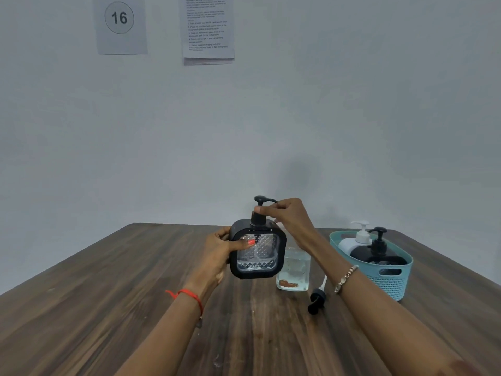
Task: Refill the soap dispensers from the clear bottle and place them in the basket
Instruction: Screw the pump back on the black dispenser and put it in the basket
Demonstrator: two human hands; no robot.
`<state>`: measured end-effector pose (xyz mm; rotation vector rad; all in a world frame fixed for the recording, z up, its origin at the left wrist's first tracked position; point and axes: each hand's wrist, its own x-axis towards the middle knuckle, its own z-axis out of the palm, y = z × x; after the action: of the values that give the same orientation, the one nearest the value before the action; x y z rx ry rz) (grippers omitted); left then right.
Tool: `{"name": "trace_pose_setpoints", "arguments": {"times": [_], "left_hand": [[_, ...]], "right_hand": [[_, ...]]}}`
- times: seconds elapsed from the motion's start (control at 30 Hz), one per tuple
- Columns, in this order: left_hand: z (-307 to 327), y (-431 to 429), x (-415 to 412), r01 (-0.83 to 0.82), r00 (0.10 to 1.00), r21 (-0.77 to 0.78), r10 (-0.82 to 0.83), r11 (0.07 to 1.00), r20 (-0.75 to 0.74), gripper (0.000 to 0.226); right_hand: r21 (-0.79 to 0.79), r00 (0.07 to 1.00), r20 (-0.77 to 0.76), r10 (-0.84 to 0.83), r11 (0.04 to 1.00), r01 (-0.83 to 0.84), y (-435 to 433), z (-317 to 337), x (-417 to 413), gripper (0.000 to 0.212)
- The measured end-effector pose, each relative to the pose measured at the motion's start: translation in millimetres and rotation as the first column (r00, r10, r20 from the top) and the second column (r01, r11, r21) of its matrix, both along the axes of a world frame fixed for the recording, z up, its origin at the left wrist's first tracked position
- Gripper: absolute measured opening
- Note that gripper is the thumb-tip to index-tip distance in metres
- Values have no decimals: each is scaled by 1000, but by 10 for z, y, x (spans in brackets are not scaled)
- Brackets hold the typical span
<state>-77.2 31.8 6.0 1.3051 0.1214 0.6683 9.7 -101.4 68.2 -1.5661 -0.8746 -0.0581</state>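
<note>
A square black soap dispenser [260, 253] with a clear patterned window is held above the table. My left hand [221, 252] grips its left side, thumb across the window. My right hand [288, 217] pinches the collar of its black pump [260, 206] on top. Behind it on the table stands the clear bottle [294, 270], capless, holding clear liquid. Its black pump [316, 299] with a white tube lies on the table to the right. The teal basket [390, 280] at the right holds a white dispenser [357, 237] and a black dispenser [378, 251].
The wooden table [122, 308] runs to a white wall. Two paper sheets hang on the wall, one [119, 23] marked 16 and one [208, 27] with printed text.
</note>
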Motion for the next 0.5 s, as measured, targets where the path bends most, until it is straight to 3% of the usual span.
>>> {"name": "trace_pose_setpoints", "arguments": {"times": [0.1, 0.23, 0.3, 0.43, 0.5], "left_hand": [[18, -25, 2, 35, 999, -1, -35, 999, -15, 32], [50, -11, 3, 71, 997, -9, -71, 997, -9, 35], [51, -11, 1, 76, 997, -5, -76, 997, 1, 35], [28, -35, 11, 53, 999, -5, -53, 999, 3, 33], [15, -37, 8, 48, 999, -10, -48, 999, 0, 31]], "right_hand": [[9, 971, -133, 201, 979, -202, -17, 0, 51, 7], [27, 883, -184, 433, 900, -435, -90, 20, 85, 29], [6, 918, -134, 373, 927, -376, -89, 11, 76, 27], [-44, 994, 26, 105, 994, -103, 2, -46, -38, 24], [-89, 994, 71, 87, 993, -81, 12, -45, -40, 26]]}}
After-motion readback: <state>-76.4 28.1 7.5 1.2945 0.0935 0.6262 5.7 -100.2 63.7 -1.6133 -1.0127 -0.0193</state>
